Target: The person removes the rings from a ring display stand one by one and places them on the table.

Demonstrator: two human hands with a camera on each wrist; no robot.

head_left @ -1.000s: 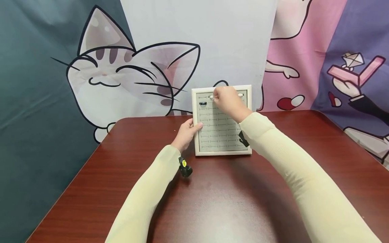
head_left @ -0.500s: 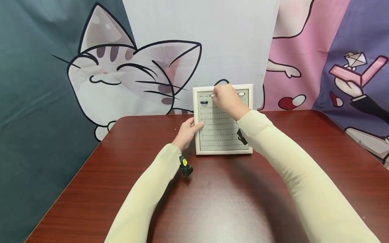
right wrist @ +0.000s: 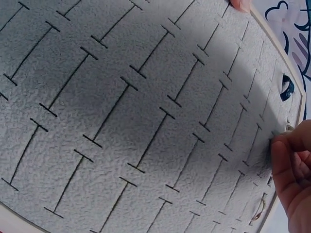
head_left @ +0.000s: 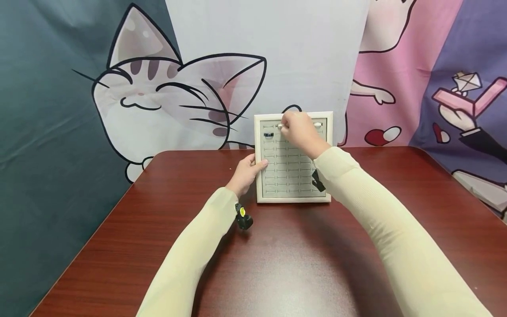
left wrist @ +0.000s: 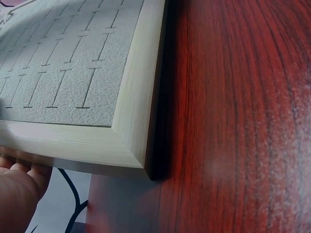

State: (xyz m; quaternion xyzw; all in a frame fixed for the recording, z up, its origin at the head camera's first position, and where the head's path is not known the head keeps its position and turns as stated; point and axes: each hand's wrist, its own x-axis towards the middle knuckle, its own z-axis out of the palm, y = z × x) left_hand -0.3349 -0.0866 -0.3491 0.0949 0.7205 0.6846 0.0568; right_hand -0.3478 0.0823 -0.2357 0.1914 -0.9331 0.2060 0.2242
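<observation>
A ring display tray with a pale frame and grey slotted foam stands upright on the table. My left hand grips its left edge, thumb on the front; in the left wrist view the fingers of that left hand reach behind the frame. At the top row my right hand has its fingers curled at a silver ring, pinching it at the slot. A dark blue ring sits in the slots at upper left, also seen beside the fingertips as a blue ring. Another ring sits at top right.
The dark red table extends around the tray. Behind it hangs a cloth backdrop with a cartoon cat. A black wrist camera is strapped under the left sleeve. A dark cable shows past the table edge.
Both hands keep their places on the tray. The head view has shifted slightly, so everything sits a little further right; the right hand's fingers stay at the silver ring.
</observation>
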